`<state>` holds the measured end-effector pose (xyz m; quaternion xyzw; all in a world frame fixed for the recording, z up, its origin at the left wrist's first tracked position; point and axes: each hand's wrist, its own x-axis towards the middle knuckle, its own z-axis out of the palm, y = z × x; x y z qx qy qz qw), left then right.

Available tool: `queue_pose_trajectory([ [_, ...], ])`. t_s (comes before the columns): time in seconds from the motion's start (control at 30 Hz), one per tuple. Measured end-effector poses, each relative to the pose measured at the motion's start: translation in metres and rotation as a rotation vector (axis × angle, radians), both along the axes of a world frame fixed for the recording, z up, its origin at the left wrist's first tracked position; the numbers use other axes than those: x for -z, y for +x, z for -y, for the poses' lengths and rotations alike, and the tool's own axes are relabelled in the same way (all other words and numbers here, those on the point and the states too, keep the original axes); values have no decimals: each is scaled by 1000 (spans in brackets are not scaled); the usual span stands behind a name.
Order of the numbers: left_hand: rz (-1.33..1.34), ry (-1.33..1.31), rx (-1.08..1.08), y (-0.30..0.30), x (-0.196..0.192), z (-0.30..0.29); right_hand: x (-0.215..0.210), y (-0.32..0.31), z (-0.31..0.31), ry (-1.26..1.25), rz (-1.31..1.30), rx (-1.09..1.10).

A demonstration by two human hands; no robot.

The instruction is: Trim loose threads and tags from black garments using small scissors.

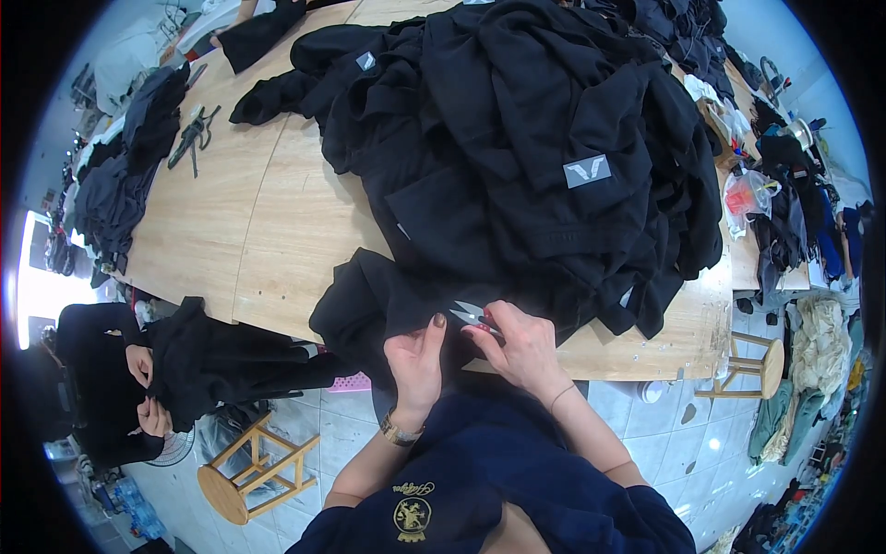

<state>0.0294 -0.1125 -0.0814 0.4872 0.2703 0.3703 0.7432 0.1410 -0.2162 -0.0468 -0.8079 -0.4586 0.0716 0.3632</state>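
A large heap of black garments covers the middle of the wooden table, some with a light patch. At the table's near edge, my left hand is closed on part of a black garment, thumb pointing up. Close to its right, my right hand grips small thread snips. Their pale metal blades point left, just above the black cloth and near my left thumb. I cannot make out a thread at the blades.
Dark garments lie along the table's left edge near a dark tool-like object. A co-worker's hands hold black cloth at left. Wooden stools stand on both sides; a plastic bag lies at right.
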Motion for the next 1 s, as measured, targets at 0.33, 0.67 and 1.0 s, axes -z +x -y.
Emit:
queue_pose_trajectory([
  [0.33,-7,-31,29,0,-2,1,3,-1,-2,26,-36,0],
  [0.67,-30,-18,20,-3,3,-1,5,-1,0,10,-34,-2],
  [1.0,-29,11,22,-2,-4,1,3,-1,-1,13,-42,-12],
])
